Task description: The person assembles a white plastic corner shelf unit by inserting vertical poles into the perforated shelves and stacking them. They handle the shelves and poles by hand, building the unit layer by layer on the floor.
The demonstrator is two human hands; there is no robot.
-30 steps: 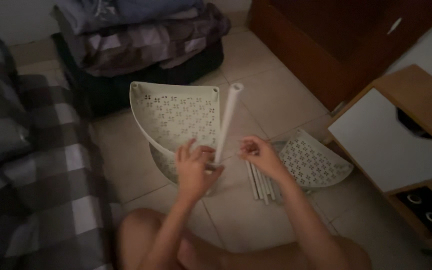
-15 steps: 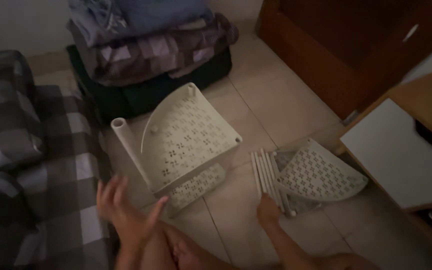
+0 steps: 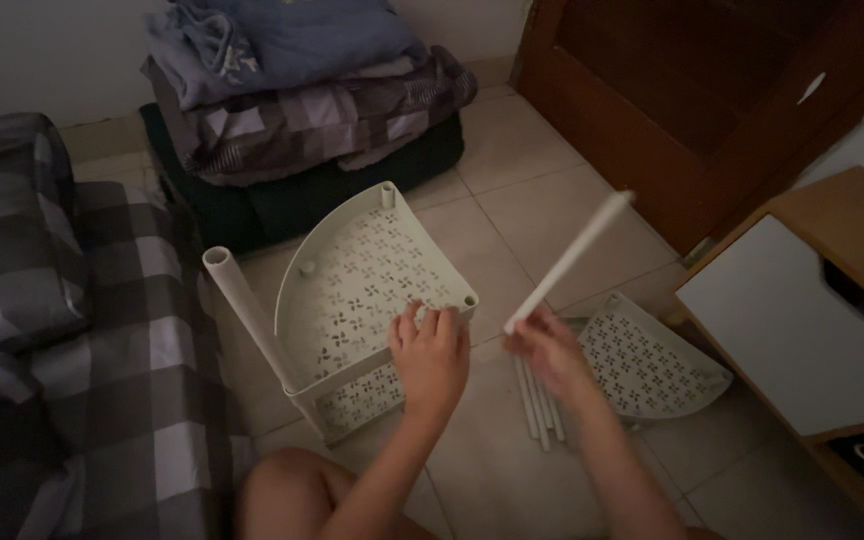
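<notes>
Shelf rack (image 3: 357, 300): the pale, perforated corner shelf lies tipped on the tiled floor (image 3: 512, 220) right in front of you, two tiers joined, with one white tube (image 3: 247, 310) already standing out of its left corner.
Bedding (image 3: 42, 330): a checked cover fills your left side, touching nothing you hold.
Pile of clothes (image 3: 302, 90): folded fabric sits stacked against the wall beyond the rack.
Cabinet (image 3: 812, 310): a wooden unit with a white front stands to your right, beside a dark wooden door (image 3: 712, 100).
Loose shelf (image 3: 652, 360): a second perforated tier lies flat on the floor, just right of your right hand.
Spare tubes (image 3: 537, 405): a few white tubes lie side by side between the rack and the loose shelf.
Left hand (image 3: 432, 355): your fingers rest spread on the near edge of the rack's upper tier, pressing rather than gripping.
Right hand (image 3: 547, 350): your fingers are closed around the low end of a white pole (image 3: 577, 255), which slants up and to the right, clear of the rack.
</notes>
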